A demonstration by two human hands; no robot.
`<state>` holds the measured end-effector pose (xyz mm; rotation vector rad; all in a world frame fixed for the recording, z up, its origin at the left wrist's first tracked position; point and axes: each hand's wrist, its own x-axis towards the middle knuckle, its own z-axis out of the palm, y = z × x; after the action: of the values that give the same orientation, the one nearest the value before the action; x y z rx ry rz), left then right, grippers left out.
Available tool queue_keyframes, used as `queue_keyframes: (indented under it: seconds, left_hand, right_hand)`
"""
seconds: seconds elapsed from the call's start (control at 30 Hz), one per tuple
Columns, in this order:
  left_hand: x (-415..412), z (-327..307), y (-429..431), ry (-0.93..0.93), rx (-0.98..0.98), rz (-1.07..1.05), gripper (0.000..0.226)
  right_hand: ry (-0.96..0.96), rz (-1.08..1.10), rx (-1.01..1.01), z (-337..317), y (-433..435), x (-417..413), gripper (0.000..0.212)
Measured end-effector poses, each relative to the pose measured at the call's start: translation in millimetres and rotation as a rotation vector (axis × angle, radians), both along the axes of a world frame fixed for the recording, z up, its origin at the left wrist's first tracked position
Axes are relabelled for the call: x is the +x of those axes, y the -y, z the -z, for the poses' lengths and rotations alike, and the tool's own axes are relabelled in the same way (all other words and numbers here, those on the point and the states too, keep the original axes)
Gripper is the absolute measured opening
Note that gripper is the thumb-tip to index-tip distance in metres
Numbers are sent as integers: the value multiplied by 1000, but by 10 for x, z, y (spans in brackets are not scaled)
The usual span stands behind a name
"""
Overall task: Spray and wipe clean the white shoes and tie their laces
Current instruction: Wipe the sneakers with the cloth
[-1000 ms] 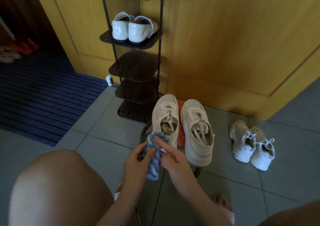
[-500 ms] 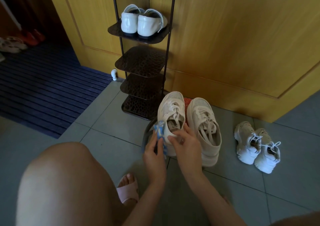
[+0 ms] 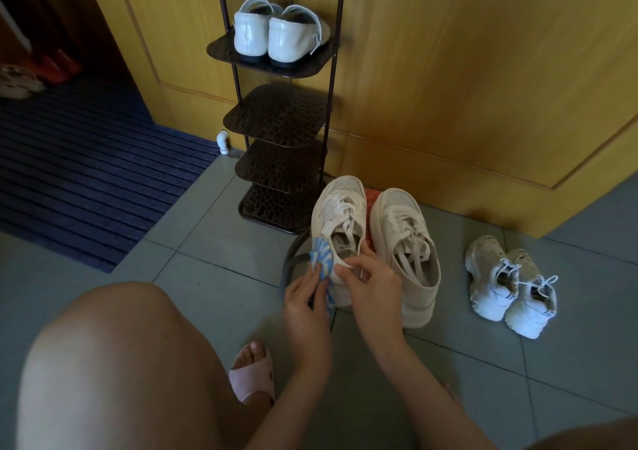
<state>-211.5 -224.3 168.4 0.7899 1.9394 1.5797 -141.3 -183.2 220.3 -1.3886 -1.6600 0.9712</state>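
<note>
a person low over the grey tile floor (image 3: 214, 242) wipes a cream-white shoe (image 3: 336, 208), which appears to stand toe-away on the tiles, just beside its mate (image 3: 407, 235) and at the foot of a dark shoe rack (image 3: 276, 118). the left hand (image 3: 305, 297) has its grip closed round a bunched blue-and-white cloth (image 3: 321, 256), held against the shoe's outer heel side. the right hand (image 3: 371, 282) has its grip pinched on the heel collar, steadying the shoe.

the shoe looks light for its bulk. the mesh upper is probably soft and would give under a hard rub, while the thick platform sole looks stiff. the collar and the sole edge are likely the surest places to take hold, and a hand inside the opening would back the mesh.

the laces (image 3: 411, 242) lie slack and untied on both shoes. they are limp and best taken near their ends. the cloth is floppy and wipes better bunched.

no spray bottle can be seen. a smaller pair of white sneakers (image 3: 507, 284) sits well apart to the right with laces tied, and white loafers (image 3: 272, 31) rest on a rack shelf.
</note>
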Motion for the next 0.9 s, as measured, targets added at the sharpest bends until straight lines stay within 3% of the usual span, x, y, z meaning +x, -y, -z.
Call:
queue_keyframes:
  seconds: [0.23,0.73,0.9]
  left_hand:
    - [-248,-17,-313,61,-13,7,22]
    - [-558,146,-791,-64,-48,108,20]
    - [-708,103,-906,33,-38,62,22]
  right_hand:
    - [-18,24,-98,28,-33,19,2]
    - [-109,-58,-153,151,-135,86,7]
    - [-127,-73,-146,126,-131,166,8]
